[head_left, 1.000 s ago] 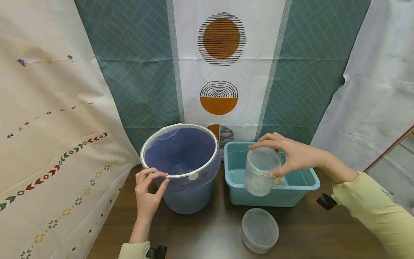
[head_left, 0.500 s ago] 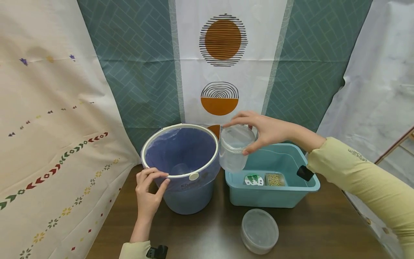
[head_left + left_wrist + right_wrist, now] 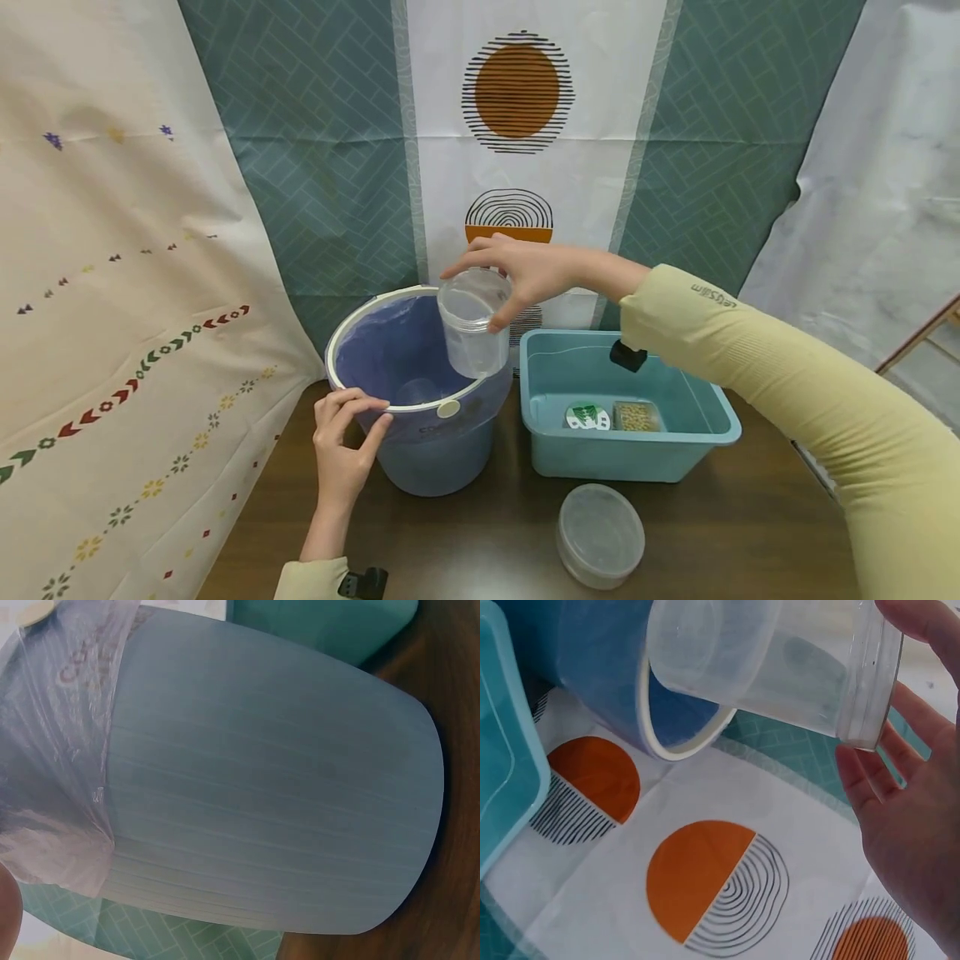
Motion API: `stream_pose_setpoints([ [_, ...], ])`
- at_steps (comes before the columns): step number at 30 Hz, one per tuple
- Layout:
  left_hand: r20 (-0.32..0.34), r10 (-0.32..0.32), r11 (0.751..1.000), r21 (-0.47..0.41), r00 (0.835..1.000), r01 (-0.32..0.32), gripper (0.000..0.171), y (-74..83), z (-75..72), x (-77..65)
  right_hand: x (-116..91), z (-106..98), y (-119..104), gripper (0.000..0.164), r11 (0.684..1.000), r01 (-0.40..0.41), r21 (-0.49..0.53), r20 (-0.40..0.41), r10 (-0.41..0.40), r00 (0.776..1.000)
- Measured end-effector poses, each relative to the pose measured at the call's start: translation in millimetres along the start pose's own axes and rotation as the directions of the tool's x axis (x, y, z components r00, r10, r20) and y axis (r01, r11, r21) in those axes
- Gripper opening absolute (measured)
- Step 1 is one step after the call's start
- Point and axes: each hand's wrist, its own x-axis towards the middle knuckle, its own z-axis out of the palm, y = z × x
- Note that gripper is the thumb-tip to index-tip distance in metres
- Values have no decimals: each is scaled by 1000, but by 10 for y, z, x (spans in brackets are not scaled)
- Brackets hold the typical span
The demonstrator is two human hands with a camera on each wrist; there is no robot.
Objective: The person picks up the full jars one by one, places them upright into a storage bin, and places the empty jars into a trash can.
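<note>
My right hand (image 3: 534, 268) grips a clear plastic jar (image 3: 474, 333) by its lidded top, thumb on the near side and fingers round the far side. The jar is over the right part of the rim of a blue bucket (image 3: 438, 458) lined with a thin plastic bag. In the right wrist view the jar (image 3: 757, 660) looks see-through, its base toward the bucket's opening. My left hand (image 3: 343, 442) pinches the bucket's white rim at the front left. Deep in the bucket lies a clear round item (image 3: 417, 392). Only a fingertip (image 3: 9, 911) shows in the left wrist view.
A turquoise tub (image 3: 637, 457) stands right of the bucket, holding a green-and-white round item (image 3: 588, 417) and a clear box of yellowish beads or grains (image 3: 637, 416). A low round container (image 3: 601, 536) sits on the dark wooden table (image 3: 480, 542). Patterned cloth (image 3: 337, 167) hangs close behind.
My right hand has carried the jar up and left, from above the turquoise tub to the bucket's right rim. The tub's contents came into view. My left hand stays on the rim.
</note>
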Motion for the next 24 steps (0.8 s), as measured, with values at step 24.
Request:
stream_pose_setpoints([
  [24, 4, -19, 1000, 16, 1000, 19, 25, 40, -5, 2, 932, 172, -163, 81, 1000, -17, -10, 248, 19, 969],
])
